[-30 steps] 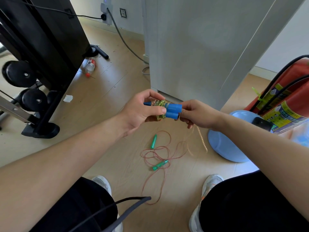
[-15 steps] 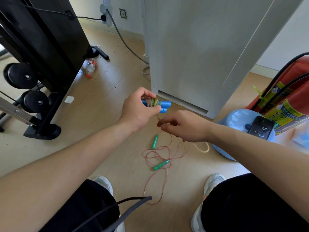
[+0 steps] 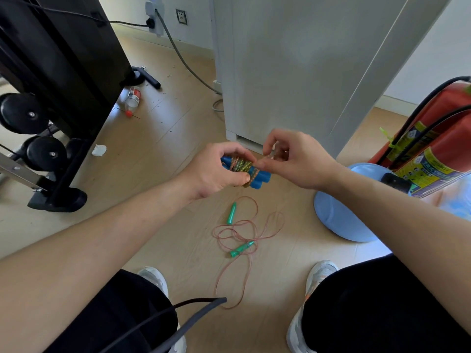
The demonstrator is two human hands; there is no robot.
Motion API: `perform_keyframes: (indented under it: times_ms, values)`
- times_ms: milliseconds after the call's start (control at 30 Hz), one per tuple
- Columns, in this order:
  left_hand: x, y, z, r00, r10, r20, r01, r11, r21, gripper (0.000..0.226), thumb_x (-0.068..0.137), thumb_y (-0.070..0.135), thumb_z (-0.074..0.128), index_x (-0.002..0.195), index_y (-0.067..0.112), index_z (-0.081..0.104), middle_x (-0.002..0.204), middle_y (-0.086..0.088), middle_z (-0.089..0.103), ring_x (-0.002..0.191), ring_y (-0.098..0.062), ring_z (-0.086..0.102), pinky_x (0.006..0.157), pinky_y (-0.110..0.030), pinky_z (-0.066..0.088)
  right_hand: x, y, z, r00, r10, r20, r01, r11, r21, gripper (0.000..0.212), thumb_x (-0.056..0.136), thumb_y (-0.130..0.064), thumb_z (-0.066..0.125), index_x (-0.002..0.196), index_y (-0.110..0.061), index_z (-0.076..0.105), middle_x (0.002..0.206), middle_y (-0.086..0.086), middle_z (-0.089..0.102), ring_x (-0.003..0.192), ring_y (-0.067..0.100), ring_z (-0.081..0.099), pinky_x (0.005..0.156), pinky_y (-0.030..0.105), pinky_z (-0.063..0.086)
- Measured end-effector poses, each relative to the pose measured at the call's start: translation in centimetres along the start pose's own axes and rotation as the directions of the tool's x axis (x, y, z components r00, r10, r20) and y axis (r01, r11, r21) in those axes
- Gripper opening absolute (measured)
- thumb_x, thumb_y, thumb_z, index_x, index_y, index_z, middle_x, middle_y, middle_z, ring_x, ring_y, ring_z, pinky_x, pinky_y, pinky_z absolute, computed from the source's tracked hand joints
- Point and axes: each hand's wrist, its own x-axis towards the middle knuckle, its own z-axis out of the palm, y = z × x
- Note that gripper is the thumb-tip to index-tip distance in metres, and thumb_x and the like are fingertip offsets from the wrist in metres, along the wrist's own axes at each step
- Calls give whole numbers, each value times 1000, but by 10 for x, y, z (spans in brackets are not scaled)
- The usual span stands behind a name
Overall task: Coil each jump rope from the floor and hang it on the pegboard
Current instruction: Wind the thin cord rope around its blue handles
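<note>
The blue-handled jump rope (image 3: 248, 171), its cord braided in green and gold, is held at the centre of the frame, above the floor. Its two handles are laid side by side and the cord is wound tightly round them. The bundle is gripped by the left hand (image 3: 216, 171), whose fingers (image 3: 229, 151) and thumb are curled round the wraps, apparently so that the turns cannot spring loose. The right hand (image 3: 300, 161) is set against the bundle's right side. Its thumb and forefinger are pinched together just above the handles, seemingly on the cord's free end, though what is pinched is blurred. The last turn is judged to be under tucking or tightening, so coiling is nearly done and hanging not yet begun; no pegboard is seen. In the lower centre a pink-corded jump rope with green handles (image 3: 244, 233) lies loose and uncoiled on the pale wooden floor (image 3: 165, 149). A white cabinet (image 3: 280, 72) stands behind the hands, and a red fire extinguisher (image 3: 446, 138) lies at the right edge.
</note>
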Motion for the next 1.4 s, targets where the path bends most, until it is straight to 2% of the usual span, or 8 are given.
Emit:
perform_keyframes:
  times_ms: [233, 433, 633, 767, 967, 1067, 1233, 1400]
  values:
    - [-5, -7, 8, 998, -56, -15, 54, 991, -124, 38, 54, 20, 96, 81, 29, 71, 83, -11, 74, 74, -22, 70, 69, -40, 62, 1, 2, 4, 999, -4, 34, 4, 1000, 6, 23, 83, -37, 78, 78, -20, 64, 61, -9, 52, 56, 5, 44, 52, 17, 33]
    - [-6, 3, 4, 998, -54, -37, 44, 971, -235, 28, 72, -3, 83, 87, 11, 65, 85, -11, 65, 70, -17, 66, 59, -29, 59, 3, 8, 0, 990, 72, 124, -95, 977, 191, 27, 91, -40, 66, 76, -19, 62, 64, 4, 46, 58, 11, 36, 54, 27, 31]
    - [-6, 6, -4, 990, -126, -61, 93, 917, -388, 31, 62, 18, 84, 88, 15, 68, 93, -10, 65, 77, -20, 68, 64, -35, 60, -2, 5, 6, 942, 190, 277, -277, 905, 322, 22, 101, -31, 55, 90, -13, 59, 62, -2, 58, 47, 10, 40, 44, 24, 32]
    - [-3, 4, -5, 972, -180, -154, 99, 901, -423, 23, 72, 8, 84, 86, 18, 68, 98, -10, 64, 82, -23, 69, 66, -36, 60, -3, -2, 13, 944, 221, 247, -308, 858, 411, 19, 100, -25, 57, 84, -16, 61, 65, 2, 61, 46, 12, 39, 44, 23, 32]
    - [2, -9, -7, 914, -124, -385, 84, 989, -120, 29, 70, 22, 90, 91, 20, 70, 92, -2, 66, 89, -26, 68, 70, -42, 63, -6, -9, 21, 957, 243, 157, -283, 899, 334, 13, 94, -17, 63, 97, -25, 73, 59, -12, 58, 48, 10, 40, 44, 22, 35]
    - [3, -11, -4, 907, -94, -410, 78, 995, -55, 32, 65, 35, 90, 88, 27, 69, 91, 0, 68, 90, -29, 67, 73, -49, 61, -6, -10, 20, 941, 314, 127, -339, 855, 392, 12, 93, -18, 66, 99, -21, 76, 48, -17, 48, 45, 8, 35, 45, 23, 31]
    - [2, -13, 5, 910, -53, -412, 66, 998, 17, 30, 71, 35, 89, 92, 28, 68, 90, 2, 68, 88, -25, 66, 72, -49, 59, -8, -16, 24, 939, 337, 75, -343, 884, 318, 12, 84, -22, 77, 96, -20, 78, 50, -15, 55, 39, 4, 38, 40, 12, 29]
    - [0, -15, 10, 904, -42, -425, 69, 997, 47, 31, 70, 36, 89, 92, 28, 67, 88, 6, 68, 87, -23, 66, 73, -49, 59, -5, -17, 31, 935, 354, 31, -354, 920, 170, 16, 89, -34, 72, 101, -26, 78, 56, -4, 46, 42, 9, 29, 44, 23, 28]
